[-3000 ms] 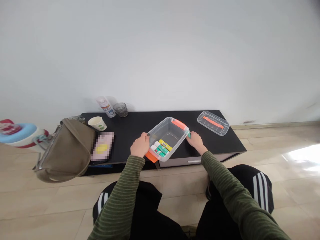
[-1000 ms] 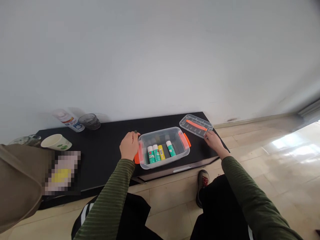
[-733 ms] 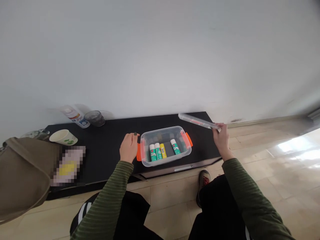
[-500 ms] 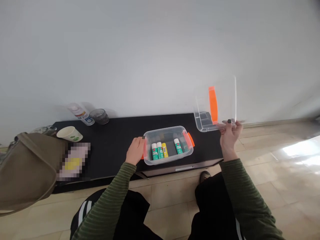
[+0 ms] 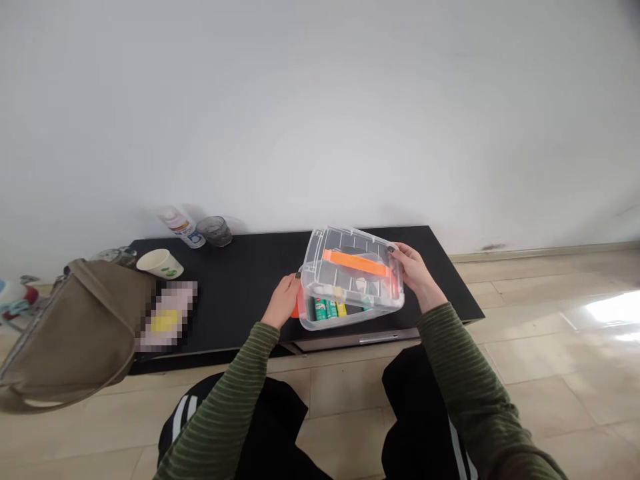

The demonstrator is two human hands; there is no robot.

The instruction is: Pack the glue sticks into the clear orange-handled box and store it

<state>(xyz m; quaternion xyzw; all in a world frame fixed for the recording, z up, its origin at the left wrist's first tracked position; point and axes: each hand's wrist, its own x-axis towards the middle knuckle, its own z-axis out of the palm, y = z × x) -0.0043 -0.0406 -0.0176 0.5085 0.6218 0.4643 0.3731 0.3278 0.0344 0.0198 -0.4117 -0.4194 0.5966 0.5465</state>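
A clear plastic box [image 5: 320, 325] with orange latches stands on the black cabinet. My left hand [image 5: 283, 301] is closed on its left end, the thumb at the rim. In my right hand [image 5: 414, 270] is the clear lid [image 5: 345, 240] with an orange handle [image 5: 357, 262], gripped by its right edge. The lid is tilted over the box and does not sit evenly on the rim. Beneath it, inside the box, lie green glue sticks [image 5: 326, 309] and a yellow one [image 5: 341, 309], partly covered by the lid.
On the cabinet [image 5: 250, 287] to the left are a paper cup [image 5: 160, 264], a dark glass [image 5: 214, 231], a white spray can [image 5: 183, 227] and a blurred-out pink and yellow packet [image 5: 167, 317]. A brown bag [image 5: 85, 327] hangs over the cabinet's left end. A wall rises behind.
My right hand has brought the lid leftward and down from the cabinet's right side, turning it from upright to lying over the box. My left hand stays on the box's left end.
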